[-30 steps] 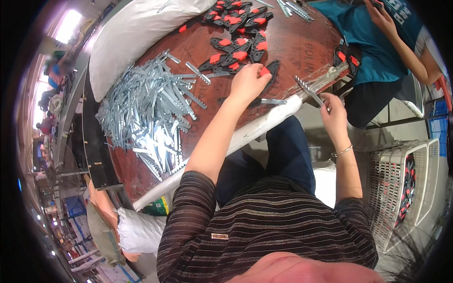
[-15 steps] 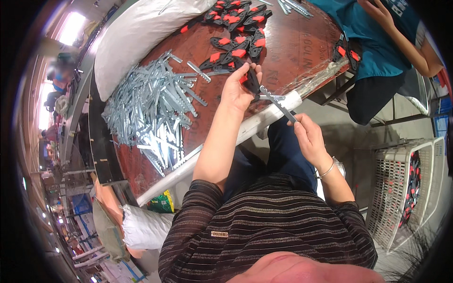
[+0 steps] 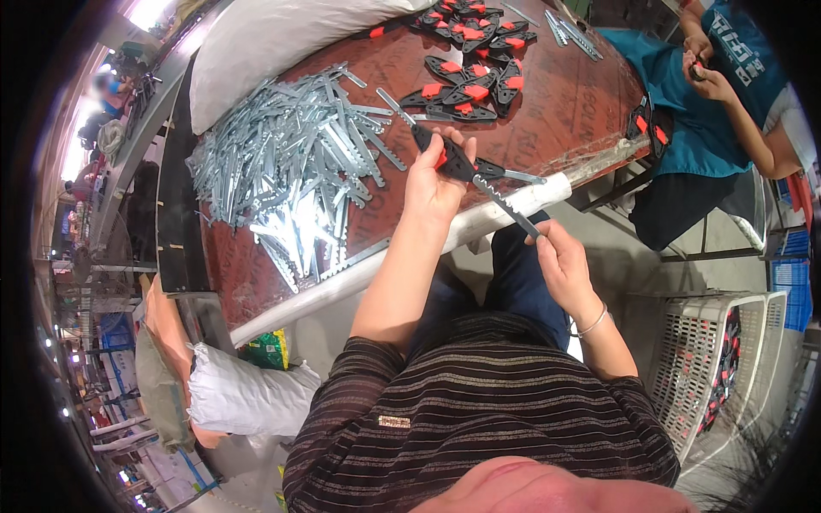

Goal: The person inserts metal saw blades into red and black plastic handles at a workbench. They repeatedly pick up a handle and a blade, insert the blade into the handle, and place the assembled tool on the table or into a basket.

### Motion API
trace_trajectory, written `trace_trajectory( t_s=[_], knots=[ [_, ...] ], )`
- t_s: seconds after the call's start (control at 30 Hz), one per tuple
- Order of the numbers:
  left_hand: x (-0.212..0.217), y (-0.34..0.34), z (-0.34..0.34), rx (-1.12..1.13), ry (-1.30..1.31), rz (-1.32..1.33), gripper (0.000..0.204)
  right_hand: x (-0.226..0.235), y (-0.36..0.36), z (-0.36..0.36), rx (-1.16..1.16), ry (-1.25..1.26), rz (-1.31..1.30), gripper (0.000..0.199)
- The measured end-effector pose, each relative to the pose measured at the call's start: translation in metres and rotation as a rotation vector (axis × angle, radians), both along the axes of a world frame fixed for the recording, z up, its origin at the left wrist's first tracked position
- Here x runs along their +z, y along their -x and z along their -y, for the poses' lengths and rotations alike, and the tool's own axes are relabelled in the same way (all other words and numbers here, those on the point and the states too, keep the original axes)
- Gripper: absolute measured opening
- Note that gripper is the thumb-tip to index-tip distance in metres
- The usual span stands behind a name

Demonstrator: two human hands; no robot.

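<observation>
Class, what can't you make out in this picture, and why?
Head view, black-and-red piece: partly covered by the left grip.
Head view, held metal strip: lower end covered by the right grip.
Head view, large white sack: partly cut off by the upper edge.
Head view, strip pile: lower strips buried under others.

bench (image 3: 564, 111): large pale sack (image 3: 265, 56) along its far left side
lower left: white woven sack (image 3: 244, 393) near a green-and-yellow bag (image 3: 267, 349)
upper right: co-worker (image 3: 697, 192) wearing teal
right edge: blue crate (image 3: 788, 278)
</observation>
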State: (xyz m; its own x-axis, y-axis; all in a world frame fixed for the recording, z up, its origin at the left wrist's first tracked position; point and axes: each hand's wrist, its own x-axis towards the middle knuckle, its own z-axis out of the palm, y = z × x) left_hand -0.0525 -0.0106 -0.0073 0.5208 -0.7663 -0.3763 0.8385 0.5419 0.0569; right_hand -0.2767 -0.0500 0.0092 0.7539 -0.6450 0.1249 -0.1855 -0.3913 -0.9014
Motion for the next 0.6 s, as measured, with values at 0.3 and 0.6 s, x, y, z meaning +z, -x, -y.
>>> trace_trajectory(
  t_s=[0.3,0.6],
  knots=[
    [-0.005,0.002,-0.014,0.036,0.071,-0.135,0.013,0.010,-0.001,-0.001,0.050,-0.034,-0.040,0.014],
    [-0.009,0.004,-0.013,0.039,-0.002,-0.235,0.016,0.013,0.000,-0.002,0.051,-0.021,-0.072,0.015]
  ],
)
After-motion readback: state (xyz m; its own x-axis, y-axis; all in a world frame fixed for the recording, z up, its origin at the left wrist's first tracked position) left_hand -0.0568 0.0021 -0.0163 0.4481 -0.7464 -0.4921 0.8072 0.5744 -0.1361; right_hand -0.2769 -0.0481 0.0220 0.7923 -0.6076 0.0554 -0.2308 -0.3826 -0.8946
